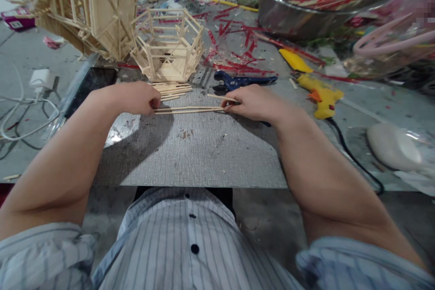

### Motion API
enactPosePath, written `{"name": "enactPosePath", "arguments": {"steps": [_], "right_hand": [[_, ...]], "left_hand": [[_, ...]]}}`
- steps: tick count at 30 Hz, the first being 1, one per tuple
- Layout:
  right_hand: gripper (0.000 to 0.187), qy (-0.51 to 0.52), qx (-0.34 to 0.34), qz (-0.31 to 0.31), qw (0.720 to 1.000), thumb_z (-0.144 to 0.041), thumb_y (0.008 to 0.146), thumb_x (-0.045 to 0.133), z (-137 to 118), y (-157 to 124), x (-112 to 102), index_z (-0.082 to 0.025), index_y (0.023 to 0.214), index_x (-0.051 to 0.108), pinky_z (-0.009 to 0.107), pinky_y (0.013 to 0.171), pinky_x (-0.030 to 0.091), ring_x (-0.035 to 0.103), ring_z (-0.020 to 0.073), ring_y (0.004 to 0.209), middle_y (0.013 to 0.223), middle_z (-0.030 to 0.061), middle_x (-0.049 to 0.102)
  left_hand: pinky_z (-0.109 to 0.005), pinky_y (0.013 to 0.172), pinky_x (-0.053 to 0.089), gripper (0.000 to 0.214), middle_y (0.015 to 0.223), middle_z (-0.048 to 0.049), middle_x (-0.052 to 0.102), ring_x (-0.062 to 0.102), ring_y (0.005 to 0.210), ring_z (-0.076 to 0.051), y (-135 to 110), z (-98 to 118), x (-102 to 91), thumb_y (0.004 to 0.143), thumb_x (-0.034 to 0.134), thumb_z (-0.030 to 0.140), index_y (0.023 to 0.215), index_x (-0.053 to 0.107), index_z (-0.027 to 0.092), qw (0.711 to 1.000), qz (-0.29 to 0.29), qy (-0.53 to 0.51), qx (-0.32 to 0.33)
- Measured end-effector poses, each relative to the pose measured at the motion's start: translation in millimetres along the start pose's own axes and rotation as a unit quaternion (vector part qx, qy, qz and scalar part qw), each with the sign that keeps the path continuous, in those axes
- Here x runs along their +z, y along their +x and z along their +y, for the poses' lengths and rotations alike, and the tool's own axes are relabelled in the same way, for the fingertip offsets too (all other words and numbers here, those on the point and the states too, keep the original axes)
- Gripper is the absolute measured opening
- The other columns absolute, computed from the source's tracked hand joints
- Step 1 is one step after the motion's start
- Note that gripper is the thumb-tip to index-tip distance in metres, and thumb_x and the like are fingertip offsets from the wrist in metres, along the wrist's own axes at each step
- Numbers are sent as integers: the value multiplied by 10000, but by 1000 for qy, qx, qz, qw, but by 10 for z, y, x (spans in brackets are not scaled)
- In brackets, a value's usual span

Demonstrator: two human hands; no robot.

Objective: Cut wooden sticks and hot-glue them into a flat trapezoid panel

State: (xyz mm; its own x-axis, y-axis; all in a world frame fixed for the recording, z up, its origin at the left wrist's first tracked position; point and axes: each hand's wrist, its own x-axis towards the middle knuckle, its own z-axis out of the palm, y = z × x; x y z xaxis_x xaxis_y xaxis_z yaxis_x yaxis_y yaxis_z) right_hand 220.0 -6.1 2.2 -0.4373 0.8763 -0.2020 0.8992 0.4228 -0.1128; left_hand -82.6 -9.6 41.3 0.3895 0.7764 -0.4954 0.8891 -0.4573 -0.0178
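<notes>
Long wooden sticks (190, 109), two side by side, spanned the space between your hands, well back from the desk's near edge. Across the desk (193, 158), the tall stick-built model (112, 4) stood toward the far left corner, and the stainless-steel bowl (280, 16) toward the far right one. Between them, nearer you, sat the openwork stick frame (170, 74). Your yellow glue gun (324, 95) lay toward the right edge, your black smartphone (90, 88) by the left. Blue-handled cutters (238, 80) rested just beyond your right hand (254, 102), whose thumb and fingers were pinched on a short stick (220, 98). Your left hand (136, 98) was at the pair's left ends; whether its fingers gripped them, I couldn't tell. Loose sticks (175, 91) lay just beside it.
</notes>
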Motion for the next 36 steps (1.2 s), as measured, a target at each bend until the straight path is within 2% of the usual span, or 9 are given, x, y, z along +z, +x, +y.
{"name": "enactPosePath", "arguments": {"steps": [6,11,15,21,29,36], "right_hand": [[236,3,-3,-4,1000,-264,863,606,-1,-8,-16,-280,1024,779,284,631,395,692,213,880,983,46,781],[233,0,-6,5,1000,-263,858,610,20,8,4,-283,1015,782,277,620,391,695,207,860,957,36,782],[228,1,-12,12,1000,-250,854,617,33,17,23,-279,1005,784,273,616,388,692,201,836,917,31,777],[224,2,-1,12,1000,-249,858,619,44,22,48,-273,1011,781,286,630,389,693,215,870,966,38,779],[231,-9,3,3,1000,-278,870,615,13,8,17,-254,1040,768,295,634,391,691,230,880,983,59,771],[191,1,-22,-3,1000,-295,868,606,-18,7,-19,-265,983,755,292,640,403,687,226,850,935,51,764]], "left_hand": [[-292,793,480,412,997,-51,762,676,903,-228,4,5,3,754,570,258,1127,743,233,1000,-2,2,-1],[-294,699,453,376,1029,-79,756,662,833,-212,-12,26,-5,787,546,246,1105,732,172,1000,7,16,5],[-263,734,468,405,999,-51,756,667,868,-198,7,23,2,776,568,267,1146,718,196,1000,-1,14,-1],[-295,824,486,456,1000,-61,751,672,942,-232,19,14,10,772,569,270,1198,717,205,1000,-10,4,-10],[-284,686,441,365,1006,-61,751,662,830,-198,18,2,31,792,558,250,1109,724,184,1000,11,16,1],[-278,759,466,419,991,-54,740,665,855,-197,0,-43,4,799,497,222,1153,718,181,1000,22,18,-11]]}}
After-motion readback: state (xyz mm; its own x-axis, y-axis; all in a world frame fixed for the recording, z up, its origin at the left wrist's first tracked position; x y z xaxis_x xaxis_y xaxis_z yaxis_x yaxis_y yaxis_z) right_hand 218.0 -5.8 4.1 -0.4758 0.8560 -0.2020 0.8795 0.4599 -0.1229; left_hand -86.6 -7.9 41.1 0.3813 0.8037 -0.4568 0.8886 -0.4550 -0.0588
